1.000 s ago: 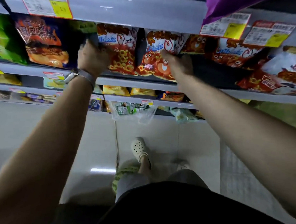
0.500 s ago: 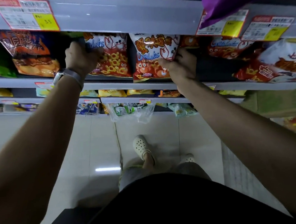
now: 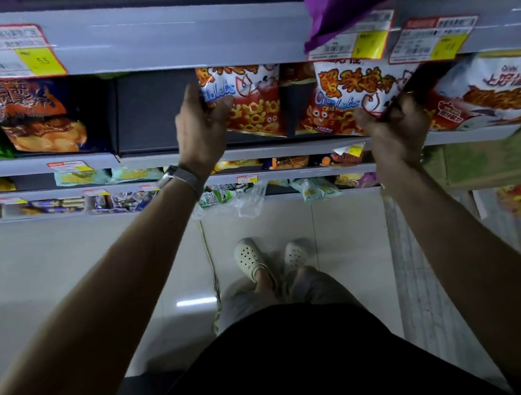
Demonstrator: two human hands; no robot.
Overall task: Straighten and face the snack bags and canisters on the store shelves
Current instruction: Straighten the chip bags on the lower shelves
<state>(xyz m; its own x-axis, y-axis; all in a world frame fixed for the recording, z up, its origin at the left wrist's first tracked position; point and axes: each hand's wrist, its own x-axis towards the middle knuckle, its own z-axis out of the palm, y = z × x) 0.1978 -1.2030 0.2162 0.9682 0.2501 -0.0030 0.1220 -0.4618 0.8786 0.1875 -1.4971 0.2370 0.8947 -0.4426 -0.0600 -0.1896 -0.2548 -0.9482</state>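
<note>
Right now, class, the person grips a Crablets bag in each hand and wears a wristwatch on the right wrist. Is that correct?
No. The head view shows the wristwatch on the left wrist, not the right. The rest holds: the left hand grips the left Crablets bag and the right hand grips the right Crablets bag.

Dimly lit store aisle seen from above: tiers of grey metal shelves (image 3: 151, 36), red-and-yellow price labels (image 3: 15, 52) on their front edges, stand over a pale glossy tiled floor (image 3: 59, 270) showing a small streak of reflected light (image 3: 195, 302), with a cardboard box (image 3: 489, 165) at right.
</note>
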